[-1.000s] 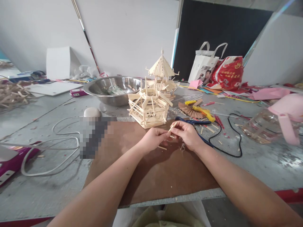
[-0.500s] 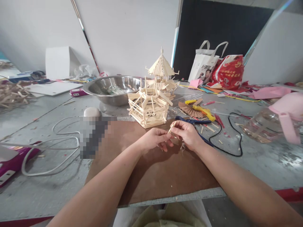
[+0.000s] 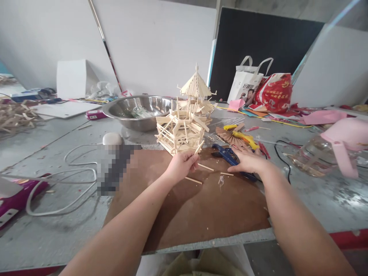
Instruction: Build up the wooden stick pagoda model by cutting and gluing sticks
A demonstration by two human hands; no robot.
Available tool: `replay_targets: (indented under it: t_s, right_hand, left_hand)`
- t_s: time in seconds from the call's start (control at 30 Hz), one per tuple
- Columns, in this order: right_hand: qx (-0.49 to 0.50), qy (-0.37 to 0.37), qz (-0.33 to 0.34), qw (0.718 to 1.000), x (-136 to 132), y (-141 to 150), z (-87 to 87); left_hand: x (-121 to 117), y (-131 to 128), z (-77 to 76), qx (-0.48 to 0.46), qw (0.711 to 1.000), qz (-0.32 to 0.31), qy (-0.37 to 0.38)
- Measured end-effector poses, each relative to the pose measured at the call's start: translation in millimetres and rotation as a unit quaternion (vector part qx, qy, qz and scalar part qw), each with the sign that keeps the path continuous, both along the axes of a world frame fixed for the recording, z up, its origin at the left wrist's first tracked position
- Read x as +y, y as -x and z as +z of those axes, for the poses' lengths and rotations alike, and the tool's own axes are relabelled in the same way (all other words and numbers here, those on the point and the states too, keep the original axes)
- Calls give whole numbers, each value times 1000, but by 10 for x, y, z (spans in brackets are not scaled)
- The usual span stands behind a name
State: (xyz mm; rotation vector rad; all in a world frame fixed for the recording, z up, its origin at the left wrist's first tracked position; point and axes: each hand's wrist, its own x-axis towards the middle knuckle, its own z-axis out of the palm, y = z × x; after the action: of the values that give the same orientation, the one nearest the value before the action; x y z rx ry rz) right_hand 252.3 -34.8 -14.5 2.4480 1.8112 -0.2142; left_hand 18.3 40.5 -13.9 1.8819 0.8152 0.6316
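My left hand (image 3: 183, 166) is closed in a pinch on a short wooden stick (image 3: 199, 148), just in front of a stick-built pavilion model (image 3: 181, 132). My right hand (image 3: 249, 160) is stretched out with fingers spread, over a blue glue gun (image 3: 227, 154) with a black cord; its palm hides part of the tool. Loose sticks (image 3: 206, 167) lie on the brown board (image 3: 184, 214) between the hands, beside a small clear scrap (image 3: 221, 180). Behind the model rises a second part with a pointed stick roof (image 3: 196, 85).
A steel basin (image 3: 138, 120) stands behind the model. At right are a yellow-handled tool (image 3: 245, 138), a brown paper fan (image 3: 225, 135) and a pink-lidded bottle (image 3: 313, 155). A white cable (image 3: 64, 180) loops at left near a purple power strip (image 3: 23, 195).
My right hand has let go of the stick and moved right to the glue gun, opening its fingers. My left hand now holds the stick alone, slightly further left.
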Motion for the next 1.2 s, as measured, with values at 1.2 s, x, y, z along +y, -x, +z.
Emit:
replay_targets:
  t_s: [1.2]
  right_hand:
    - [94, -347, 75, 930, 139, 409, -170]
  left_hand:
    - [-59, 32, -24, 103, 952, 112, -267]
